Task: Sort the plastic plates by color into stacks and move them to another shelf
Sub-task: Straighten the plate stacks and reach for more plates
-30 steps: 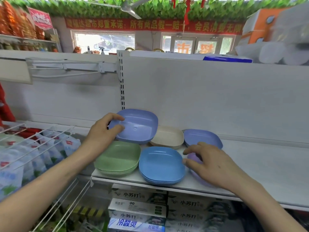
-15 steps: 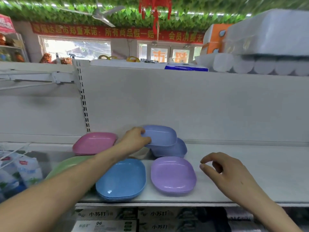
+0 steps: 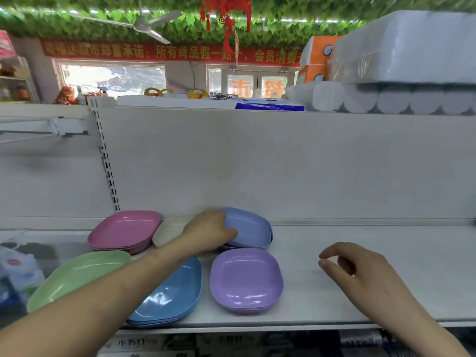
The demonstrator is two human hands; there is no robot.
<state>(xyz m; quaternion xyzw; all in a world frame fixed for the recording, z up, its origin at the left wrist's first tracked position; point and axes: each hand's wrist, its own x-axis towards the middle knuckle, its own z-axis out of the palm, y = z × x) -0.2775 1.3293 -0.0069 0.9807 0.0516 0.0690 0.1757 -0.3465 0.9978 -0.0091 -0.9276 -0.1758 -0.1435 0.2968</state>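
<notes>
Your plates are smooth, glossy plastic, rounded rectangles with shallow wells and soft corners. Your left hand (image 3: 211,231) grips the periwinkle plate (image 3: 248,229) by its left rim, fingers curled over the edge. The plate sits tilted at the back of the shelf (image 3: 373,253), on top of more plates of the same colour whose rims show just beneath it. Your right hand (image 3: 360,274) hovers over bare shelf well to the right, fingers loosely curled, holding nothing.

In front of the held plate lies the purple stack (image 3: 246,279), with the blue stack (image 3: 172,295) just beside it on the left, partly under your forearm. Further left are the green plate (image 3: 77,274), the pink stack (image 3: 123,230) and 1 cream plate (image 3: 170,228) between the pink stack and your left hand.

Half a second ago you held the periwinkle plate clear above its stack; now it is down on it. Your right hand has barely shifted.

The shelf is matt white metal with a plain white back panel (image 3: 283,163) and a slotted upright (image 3: 108,171). Above it stand wrapped paper rolls (image 3: 401,99). Beyond them are a red banner (image 3: 167,51), a ceiling fan (image 3: 146,24) and green leaf garlands (image 3: 296,11).
</notes>
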